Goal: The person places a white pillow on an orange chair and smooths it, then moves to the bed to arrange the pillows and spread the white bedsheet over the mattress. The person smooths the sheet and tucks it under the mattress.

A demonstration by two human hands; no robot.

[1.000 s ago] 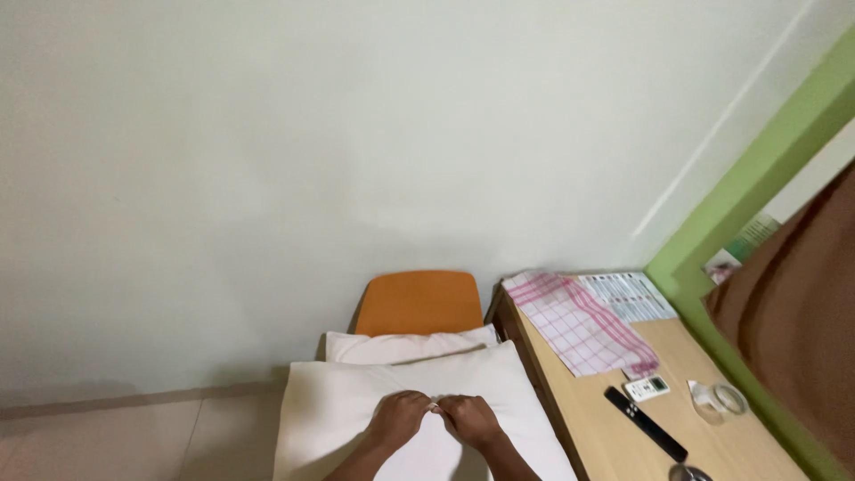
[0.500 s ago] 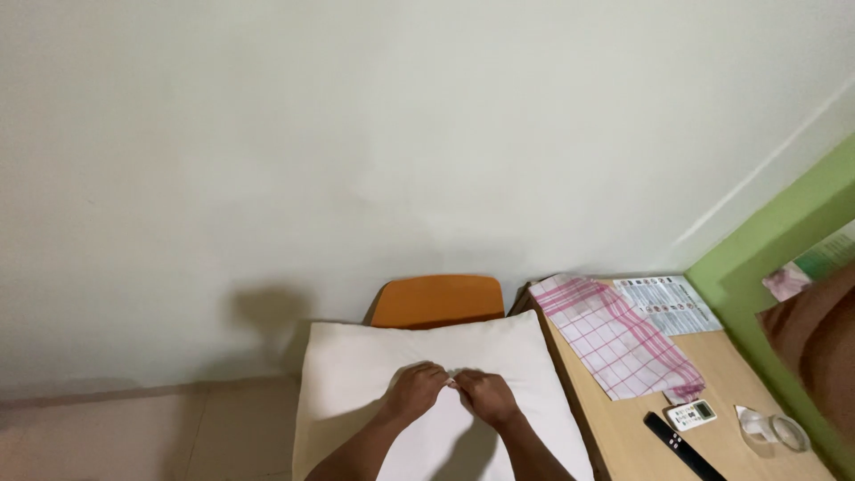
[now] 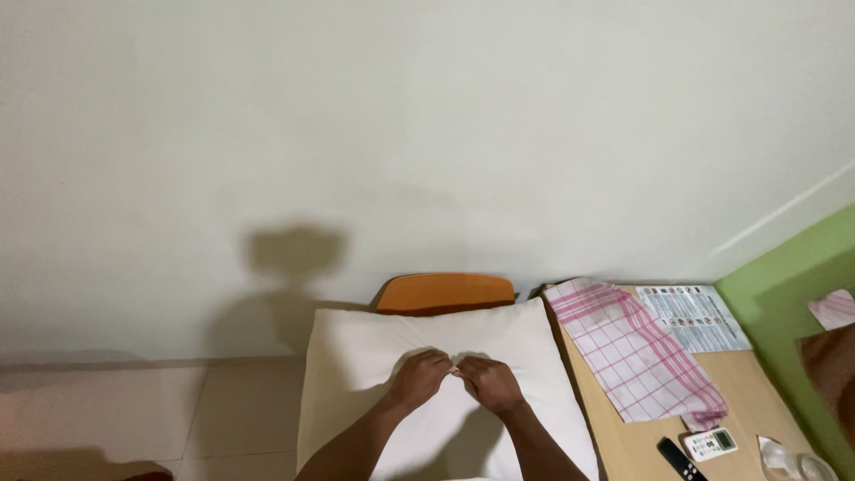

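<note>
Compared with half a second ago: view tilted slightly, hands lower in frame, pillow (image 3: 445, 392) and grip arrangement unchanged. White remote (image 3: 710, 442) and black remote (image 3: 674, 456) now at the near right corner.

Left hand (image 3: 420, 377) and right hand (image 3: 488, 383): both curled, fingertips meeting at the pillow's centre, pinching a small fold of white cover fabric between them. Closed tight on the cloth; no other item held.

Pillow: white, lying flat, centred near the bottom edge, far edge touching the orange chair back (image 3: 445, 292).

Edges: right pillow edge just beside the wooden table (image 3: 757, 392); pink checked cloth (image 3: 634, 352) and printed sheet (image 3: 693, 317) on that table. Green frame (image 3: 793, 294) at far right. Open tiled floor (image 3: 151, 410) to the left; plain wall (image 3: 401, 134) beyond.
</note>
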